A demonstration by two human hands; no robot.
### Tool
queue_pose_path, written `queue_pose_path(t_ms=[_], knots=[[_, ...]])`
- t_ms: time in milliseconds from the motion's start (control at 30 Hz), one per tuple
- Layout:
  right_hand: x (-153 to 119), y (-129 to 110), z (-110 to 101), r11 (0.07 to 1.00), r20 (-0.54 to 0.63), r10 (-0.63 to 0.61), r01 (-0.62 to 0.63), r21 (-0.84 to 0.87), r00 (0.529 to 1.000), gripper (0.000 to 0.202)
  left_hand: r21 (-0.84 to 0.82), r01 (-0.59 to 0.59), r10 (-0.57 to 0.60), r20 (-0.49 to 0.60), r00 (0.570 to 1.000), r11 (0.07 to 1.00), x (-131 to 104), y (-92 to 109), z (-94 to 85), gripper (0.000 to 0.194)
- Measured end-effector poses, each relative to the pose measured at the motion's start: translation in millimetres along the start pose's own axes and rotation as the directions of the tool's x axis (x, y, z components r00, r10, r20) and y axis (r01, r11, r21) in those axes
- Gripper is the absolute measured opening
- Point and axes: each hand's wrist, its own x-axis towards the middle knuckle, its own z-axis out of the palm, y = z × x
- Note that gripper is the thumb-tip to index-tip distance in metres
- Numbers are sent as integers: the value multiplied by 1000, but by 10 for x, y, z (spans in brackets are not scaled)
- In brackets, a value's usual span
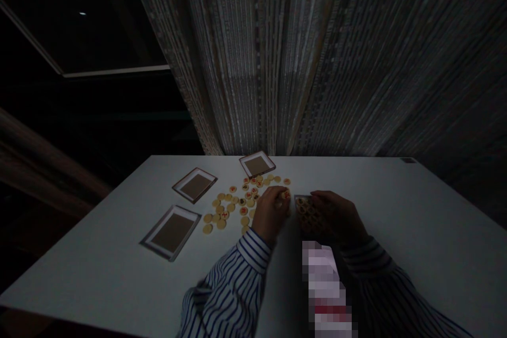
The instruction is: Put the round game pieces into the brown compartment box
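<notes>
My left hand (271, 214) is closed, with a round wooden xiangqi piece (285, 195) with a red character pinched at its fingertips. Just to the right lies a small framed tray (297, 202) with several round pieces (307, 212) in it. My right hand (338, 216) is curled over the tray's right side, gripping its edge; part of the tray is hidden under it. Left of my left hand, several loose xiangqi pieces (231, 207) are scattered on the white table, some face up with red or dark characters, others blank side up.
On the white table (119, 222), three flat framed trays with brown centres lie apart: one at the near left (171, 232), one behind it (195, 185), one at the back (257, 163). A string curtain (277, 63) hangs behind. A pixelated pale item (328, 290) shows between my forearms.
</notes>
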Motion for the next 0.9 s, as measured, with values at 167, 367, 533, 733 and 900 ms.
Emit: queue_pose_path(t_ms=[167,367,533,733,900], knots=[[-41,30,46,996,-26,-86,86,-19,996,25,-68,21,-25,-50,998,997,-76,18,104,17],[-101,43,65,988,-91,-140,133,-78,986,24,-192,71,-80,-42,996,979,-205,-43,242,12],[-119,7,38,972,-111,-229,222,-71,967,17,-293,162,-166,12,986,942,-331,-60,352,13],[-136,14,61,883,-137,-427,380,-276,894,17,-285,248,-244,51,968,926,-400,-61,400,14],[-190,96,129,840,-110,-493,440,-316,863,16,-309,263,-263,43,964,914,-389,-54,367,14]])
